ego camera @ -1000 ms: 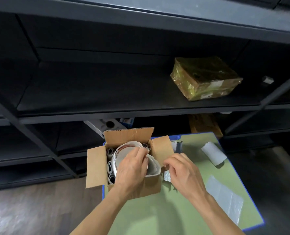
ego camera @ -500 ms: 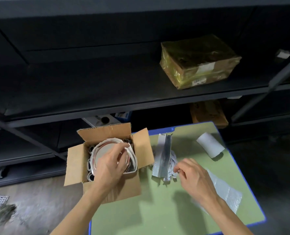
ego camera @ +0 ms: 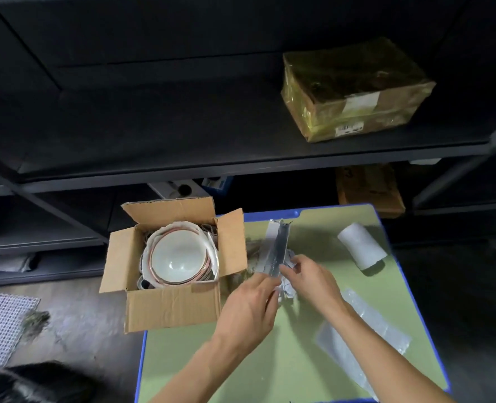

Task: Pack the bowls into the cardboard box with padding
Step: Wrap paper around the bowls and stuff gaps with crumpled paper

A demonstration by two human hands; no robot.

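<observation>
Open brown cardboard box (ego camera: 172,308) has the white red-rimmed bowls (ego camera: 180,257) nested inside in white foam; I count at least two rims, can't tell beyond that. Just right of the box is one long silvery padding strip (ego camera: 277,248), long axis running away from the person, alongside the box's right flap. Right hand (ego camera: 313,282) pinches its near end. Left hand (ego camera: 249,309), nearer the box, touches there too, grip hidden. Further right of the box: one white foam roll (ego camera: 361,245), one clear bubble sheet (ego camera: 366,333).

Nothing is legible. The wrapped parcel (ego camera: 354,88) on the shelf (ego camera: 183,135), well beyond the right hand (ego camera: 313,282), carries a white sticker (ego camera: 362,100) and a barcode label (ego camera: 349,130), print too small to read.
</observation>
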